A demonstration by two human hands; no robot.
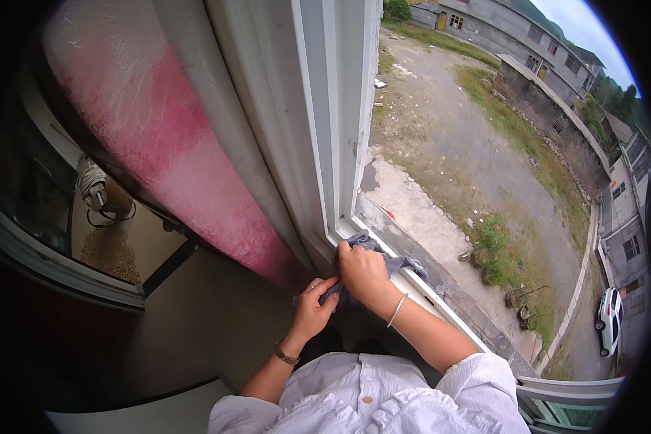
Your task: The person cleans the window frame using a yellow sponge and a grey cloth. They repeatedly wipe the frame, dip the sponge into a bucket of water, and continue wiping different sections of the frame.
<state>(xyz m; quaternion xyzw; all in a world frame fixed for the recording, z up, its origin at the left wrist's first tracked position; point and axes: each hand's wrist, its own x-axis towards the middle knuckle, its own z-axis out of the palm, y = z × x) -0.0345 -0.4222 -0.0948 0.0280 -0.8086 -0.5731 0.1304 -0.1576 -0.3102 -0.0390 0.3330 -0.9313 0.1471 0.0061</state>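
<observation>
A crumpled grey-blue cloth [406, 265] lies over the white window track [441, 302] at the lower corner of the frame. My right hand [363, 271] is closed on it and presses it into the corner beside the upright window frame [330, 137]. Just to its left, my left hand [313, 309] pinches a hanging part of the same cloth between thumb and fingers. The fingertips of both hands are close together. Part of the cloth is hidden under my right hand.
A pink and white curtain [188, 155] hangs to the left of the frame. Beyond it, a coiled cable [92, 184] shows near a doorway. Outside, far below, are a yard, potted plants [488, 267] and a white car [610, 318].
</observation>
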